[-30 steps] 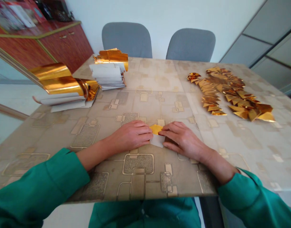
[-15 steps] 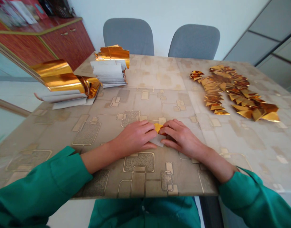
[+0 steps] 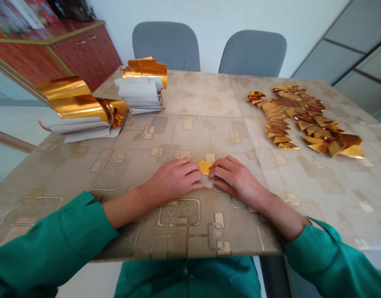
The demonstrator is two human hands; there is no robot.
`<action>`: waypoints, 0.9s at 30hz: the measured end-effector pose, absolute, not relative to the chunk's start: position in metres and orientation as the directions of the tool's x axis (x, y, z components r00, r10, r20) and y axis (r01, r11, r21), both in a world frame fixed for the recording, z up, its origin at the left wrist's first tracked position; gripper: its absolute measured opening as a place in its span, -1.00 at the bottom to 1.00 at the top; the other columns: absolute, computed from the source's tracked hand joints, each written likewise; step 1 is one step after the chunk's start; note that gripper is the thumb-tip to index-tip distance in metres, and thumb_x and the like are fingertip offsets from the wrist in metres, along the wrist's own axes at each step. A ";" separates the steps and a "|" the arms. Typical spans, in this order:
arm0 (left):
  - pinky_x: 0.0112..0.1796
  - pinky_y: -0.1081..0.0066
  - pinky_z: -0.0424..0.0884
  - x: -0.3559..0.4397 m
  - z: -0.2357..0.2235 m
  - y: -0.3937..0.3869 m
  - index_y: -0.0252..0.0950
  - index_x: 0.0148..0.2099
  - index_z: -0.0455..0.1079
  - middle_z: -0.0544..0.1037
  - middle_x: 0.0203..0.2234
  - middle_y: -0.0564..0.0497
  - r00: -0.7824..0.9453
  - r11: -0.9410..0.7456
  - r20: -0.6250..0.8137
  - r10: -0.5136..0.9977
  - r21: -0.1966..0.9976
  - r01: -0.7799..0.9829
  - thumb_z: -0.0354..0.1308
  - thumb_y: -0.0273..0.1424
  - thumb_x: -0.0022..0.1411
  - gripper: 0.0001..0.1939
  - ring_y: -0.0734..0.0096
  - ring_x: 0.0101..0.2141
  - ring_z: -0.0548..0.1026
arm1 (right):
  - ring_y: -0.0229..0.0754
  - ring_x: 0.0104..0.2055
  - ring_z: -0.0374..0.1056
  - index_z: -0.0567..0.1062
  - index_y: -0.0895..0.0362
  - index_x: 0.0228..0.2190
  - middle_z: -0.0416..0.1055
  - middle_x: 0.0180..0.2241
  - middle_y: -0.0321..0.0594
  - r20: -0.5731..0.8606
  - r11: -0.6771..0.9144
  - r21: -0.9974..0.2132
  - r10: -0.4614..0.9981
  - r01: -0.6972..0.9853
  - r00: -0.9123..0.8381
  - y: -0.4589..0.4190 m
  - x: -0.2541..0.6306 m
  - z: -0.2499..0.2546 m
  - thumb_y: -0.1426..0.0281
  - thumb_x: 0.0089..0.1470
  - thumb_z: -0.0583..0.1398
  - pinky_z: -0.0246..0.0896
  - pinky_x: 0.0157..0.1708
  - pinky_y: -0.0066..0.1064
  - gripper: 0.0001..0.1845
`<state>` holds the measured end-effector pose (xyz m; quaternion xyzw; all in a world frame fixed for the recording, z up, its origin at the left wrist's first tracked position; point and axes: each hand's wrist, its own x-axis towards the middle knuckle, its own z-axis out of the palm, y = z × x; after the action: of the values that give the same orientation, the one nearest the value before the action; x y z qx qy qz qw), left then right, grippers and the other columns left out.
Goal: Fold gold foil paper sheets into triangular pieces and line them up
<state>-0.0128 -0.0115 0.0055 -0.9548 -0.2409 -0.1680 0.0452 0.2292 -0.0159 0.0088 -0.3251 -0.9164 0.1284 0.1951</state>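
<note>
Between my hands, close to the front of the table, is a small sheet of gold foil paper [image 3: 204,167], part folded, with a white side showing at its lower edge. My left hand [image 3: 181,178] grips its left end, fingers curled and pressed together. On the other side my right hand [image 3: 230,176] pinches the right end between thumb and fingers. The fingers cover both ends of the paper, so its full shape is hidden.
Two stacks of gold-and-white foil paper, a nearer one [image 3: 85,128] and a farther one [image 3: 139,93], lie at the back left. Folded gold foil pieces [image 3: 321,128] spread in rows at the right. Two grey chairs [image 3: 165,45] stand behind the patterned tablecloth [image 3: 184,231].
More of the gold face shows between my hands now. My left thumb has drawn in toward the paper, and both hands still hold it. The view has shifted slightly.
</note>
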 end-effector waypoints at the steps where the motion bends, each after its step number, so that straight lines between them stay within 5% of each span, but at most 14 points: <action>1: -0.14 0.29 0.43 -0.014 0.006 -0.013 -0.34 -0.22 0.46 0.55 -0.25 -0.08 0.826 -0.879 0.338 0.451 0.010 0.476 0.01 -0.32 0.45 -0.73 0.28 -0.20 0.48 | -0.09 -0.13 0.29 0.49 0.13 -0.26 0.46 -0.20 -0.11 0.270 0.754 -0.360 0.648 0.549 -0.712 -0.017 0.228 0.008 0.42 0.27 0.13 0.25 -0.12 -0.22 -0.87; 8: 0.03 0.23 0.39 -0.021 0.006 -0.020 -0.31 -0.23 0.47 0.56 -0.14 -0.08 0.811 -0.883 0.352 0.467 0.133 0.451 -0.06 -0.44 0.46 -0.72 0.29 -0.08 0.47 | -0.11 -0.14 0.27 0.49 0.11 -0.31 0.40 -0.25 -0.15 0.226 0.716 -0.435 0.674 0.546 -0.703 -0.023 0.226 0.013 0.38 0.25 0.16 0.15 -0.12 -0.24 -0.88; 15: -0.06 0.19 0.38 -0.007 0.010 -0.030 -0.30 -0.29 0.43 0.52 -0.15 -0.08 0.648 -0.700 0.294 0.703 0.448 0.556 0.17 -0.12 0.32 -0.67 0.20 -0.12 0.41 | -0.13 -0.15 0.24 0.44 0.10 -0.34 0.37 -0.24 -0.20 0.181 0.606 -0.551 0.758 0.574 -0.627 -0.026 0.221 0.009 0.37 0.21 0.21 0.10 -0.13 -0.27 -0.92; 20: -0.08 0.22 0.33 0.000 0.008 -0.028 -0.29 -0.32 0.43 0.49 -0.19 -0.03 0.592 -0.627 0.249 0.767 0.486 0.609 0.14 -0.35 0.36 -0.81 0.26 -0.14 0.40 | -0.14 -0.17 0.25 0.43 0.09 -0.34 0.38 -0.25 -0.21 0.183 0.569 -0.576 0.790 0.588 -0.585 -0.026 0.220 0.006 0.35 0.22 0.20 0.07 -0.12 -0.26 -0.90; 27: -0.10 0.22 0.32 0.002 0.002 -0.026 -0.30 -0.34 0.40 0.49 -0.22 -0.02 0.572 -0.613 0.245 0.783 0.467 0.638 0.19 -0.35 0.33 -0.81 0.25 -0.15 0.40 | -0.17 -0.22 0.25 0.40 0.11 -0.42 0.38 -0.33 -0.24 0.203 0.536 -0.599 0.820 0.595 -0.534 -0.027 0.217 0.003 0.38 0.21 0.21 0.06 -0.14 -0.27 -0.85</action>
<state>0.0017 -0.0260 0.0020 -0.8710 -0.4076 -0.2181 -0.1661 0.2166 -0.0273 0.0033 -0.4195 -0.8433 0.2368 0.2382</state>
